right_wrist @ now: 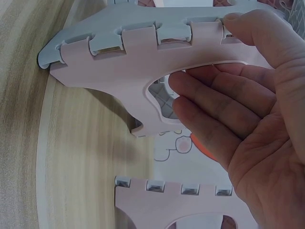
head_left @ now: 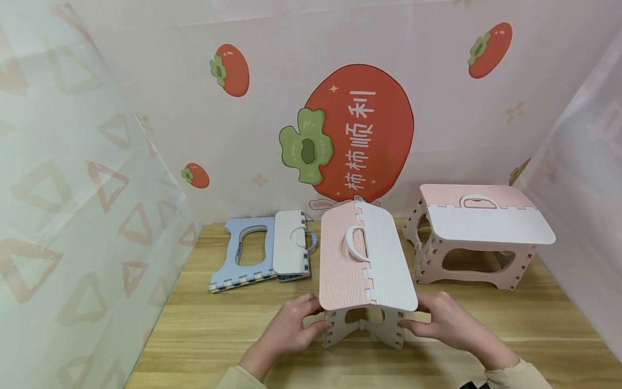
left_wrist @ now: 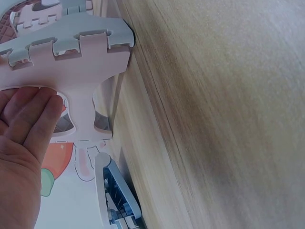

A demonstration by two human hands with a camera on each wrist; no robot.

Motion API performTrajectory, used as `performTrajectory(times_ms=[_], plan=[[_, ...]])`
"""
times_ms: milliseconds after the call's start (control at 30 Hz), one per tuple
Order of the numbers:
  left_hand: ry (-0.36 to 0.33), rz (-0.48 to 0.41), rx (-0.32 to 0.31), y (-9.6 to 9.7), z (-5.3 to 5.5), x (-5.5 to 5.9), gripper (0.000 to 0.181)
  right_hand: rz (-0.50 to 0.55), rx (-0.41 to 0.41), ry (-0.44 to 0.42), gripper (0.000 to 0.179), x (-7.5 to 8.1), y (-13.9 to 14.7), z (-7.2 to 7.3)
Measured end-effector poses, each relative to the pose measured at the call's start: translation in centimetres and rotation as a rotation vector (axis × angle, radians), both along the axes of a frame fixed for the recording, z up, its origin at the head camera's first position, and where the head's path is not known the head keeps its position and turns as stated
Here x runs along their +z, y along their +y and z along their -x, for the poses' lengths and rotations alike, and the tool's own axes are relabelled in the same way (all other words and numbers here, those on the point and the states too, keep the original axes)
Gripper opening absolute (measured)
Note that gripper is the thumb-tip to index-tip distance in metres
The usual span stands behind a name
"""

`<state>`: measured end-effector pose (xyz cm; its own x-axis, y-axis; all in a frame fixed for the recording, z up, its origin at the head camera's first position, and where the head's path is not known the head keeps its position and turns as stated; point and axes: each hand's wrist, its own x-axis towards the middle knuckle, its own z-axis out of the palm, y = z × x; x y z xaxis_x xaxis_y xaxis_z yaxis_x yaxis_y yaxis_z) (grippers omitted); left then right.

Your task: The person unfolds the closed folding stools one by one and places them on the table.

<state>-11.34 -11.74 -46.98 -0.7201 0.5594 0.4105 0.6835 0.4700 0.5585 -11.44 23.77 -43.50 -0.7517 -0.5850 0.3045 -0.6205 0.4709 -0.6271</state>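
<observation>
Both hands hold a pink and white folding stool (head_left: 391, 259) in the middle of the table, its top slightly peaked along the central seam. At its left side my left hand (head_left: 293, 324) grips the leg panel, with fingers tucked into the oval cutout of the pink panel (left_wrist: 81, 88) in the left wrist view. Opposite, my right hand (head_left: 444, 319) grips the other pink leg panel (right_wrist: 138, 71). Its thumb lies on the hinged edge and its fingers reach the cutout. A white loop handle (head_left: 351, 243) stands up from the top.
A second pink and white stool (head_left: 491, 224) stands unfolded at the back right. At the back left a blue and white folding stool (head_left: 290, 243) lies folded flat on the wooden table (head_left: 209, 335). A persimmon-printed cloth (head_left: 437, 135) hangs behind, with cloth sides left and right.
</observation>
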Motion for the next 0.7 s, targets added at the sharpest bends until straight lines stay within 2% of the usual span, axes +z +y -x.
performTrajectory(times_ms=[200,700], plan=[[-0.021,-0.007,0.001,0.03,0.03,0.1,0.029,-0.006,-0.005,0.001,0.035,-0.03,0.09,0.01],[-0.007,-0.008,0.006,-0.02,0.17,0.05,0.03,-0.01,-0.012,0.005,0.035,-0.18,0.26,0.1]])
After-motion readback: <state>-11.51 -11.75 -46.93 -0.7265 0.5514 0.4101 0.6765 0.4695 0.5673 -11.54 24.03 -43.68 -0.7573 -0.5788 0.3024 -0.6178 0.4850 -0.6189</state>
